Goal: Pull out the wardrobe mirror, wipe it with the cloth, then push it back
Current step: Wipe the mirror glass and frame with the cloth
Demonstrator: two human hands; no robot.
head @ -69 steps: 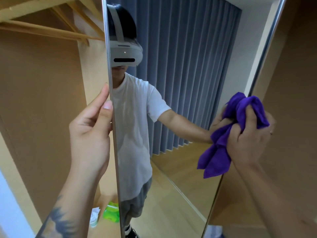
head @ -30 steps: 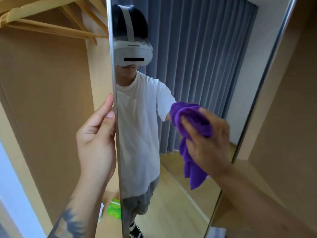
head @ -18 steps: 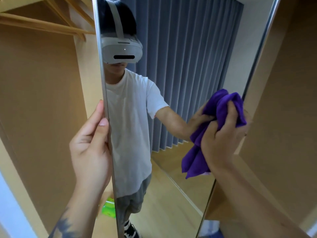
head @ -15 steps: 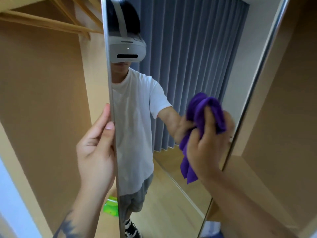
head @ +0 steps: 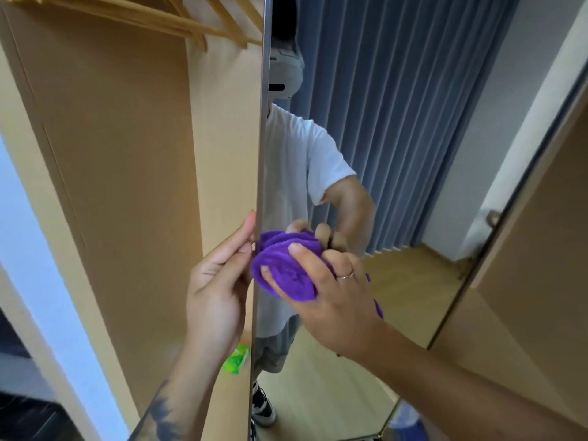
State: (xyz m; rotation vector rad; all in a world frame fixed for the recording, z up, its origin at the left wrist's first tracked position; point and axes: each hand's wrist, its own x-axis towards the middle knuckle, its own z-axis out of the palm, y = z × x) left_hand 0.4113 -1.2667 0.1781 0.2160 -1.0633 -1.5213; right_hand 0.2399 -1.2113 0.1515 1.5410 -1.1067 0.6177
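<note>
The tall wardrobe mirror [head: 413,154] stands pulled out, with a thin metal frame, and reflects a person in a white shirt and a blue curtain. My left hand [head: 216,281] holds the mirror's left edge, fingers along the frame. My right hand [head: 331,294] grips a bunched purple cloth [head: 286,268] and presses it on the glass close to the left edge, right beside my left hand's fingertips.
The open wardrobe's tan panels [head: 127,186] lie to the left, with wooden hangers [head: 191,23] at the top. A green packet [head: 237,359] lies low inside. Another tan wardrobe panel [head: 541,281] stands on the right of the mirror.
My right hand has swept the cloth from the mirror's right side leftward and down to the left edge. My left hand has kept its hold on the frame.
</note>
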